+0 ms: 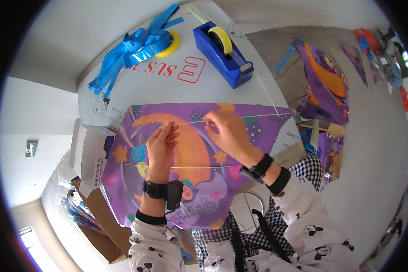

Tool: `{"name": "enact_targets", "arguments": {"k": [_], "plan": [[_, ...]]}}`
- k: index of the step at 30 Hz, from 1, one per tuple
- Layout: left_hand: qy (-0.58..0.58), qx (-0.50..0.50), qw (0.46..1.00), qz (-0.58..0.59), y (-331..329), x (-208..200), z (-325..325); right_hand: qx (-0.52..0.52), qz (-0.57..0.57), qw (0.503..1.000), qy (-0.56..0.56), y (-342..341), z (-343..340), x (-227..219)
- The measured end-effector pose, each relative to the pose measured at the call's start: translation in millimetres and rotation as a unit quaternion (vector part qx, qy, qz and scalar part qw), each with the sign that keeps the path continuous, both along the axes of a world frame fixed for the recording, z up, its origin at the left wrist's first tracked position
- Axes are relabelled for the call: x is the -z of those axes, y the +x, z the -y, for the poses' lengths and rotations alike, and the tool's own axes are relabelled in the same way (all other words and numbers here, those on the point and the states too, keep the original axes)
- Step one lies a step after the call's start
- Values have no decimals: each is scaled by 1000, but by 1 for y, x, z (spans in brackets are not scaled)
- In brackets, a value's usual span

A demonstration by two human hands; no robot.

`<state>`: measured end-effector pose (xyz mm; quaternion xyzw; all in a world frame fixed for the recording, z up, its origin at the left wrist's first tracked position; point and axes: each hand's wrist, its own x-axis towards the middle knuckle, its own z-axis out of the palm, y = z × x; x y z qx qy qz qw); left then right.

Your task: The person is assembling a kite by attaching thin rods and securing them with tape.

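Head: left fingers (168, 129) pinch a rod (188, 123) (white).

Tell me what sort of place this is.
Probably a kite-making workshop, judging by the purple cartoon-printed sheet crossed by thin white rods, the blue tape dispenser and the bundle of blue ribbon.

Sheet (195, 149): thin, smooth, soft sheen, film or cloth unclear. Rod (188, 123): smooth, plastic-looking. Dispenser (227, 65): hard plastic, glossy. Ribbon (143, 44): slick plastic, shiny at folds. Bench (167, 93): smooth, low sheen. Carton (97, 206): matt cardboard. Sleeve (306, 217): soft, matt cloth
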<state>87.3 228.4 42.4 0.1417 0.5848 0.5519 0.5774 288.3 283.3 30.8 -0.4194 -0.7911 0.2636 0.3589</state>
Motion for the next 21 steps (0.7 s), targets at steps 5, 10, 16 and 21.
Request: {"name": "enact_targets", "arguments": {"k": [5,10,16,21], "plan": [[7,-47,998,-27,-4,16,1,21,43,999,-1,27,0,-3],[141,199,779,-578,37,26,27,67,2,996,-63,52,0,-2],[180,409,620,-645,50,14,88,36,57,995,-74,52,24,0],[188,430,621,-628,49,0,99,44,31,996,-64,38,37,9]]}}
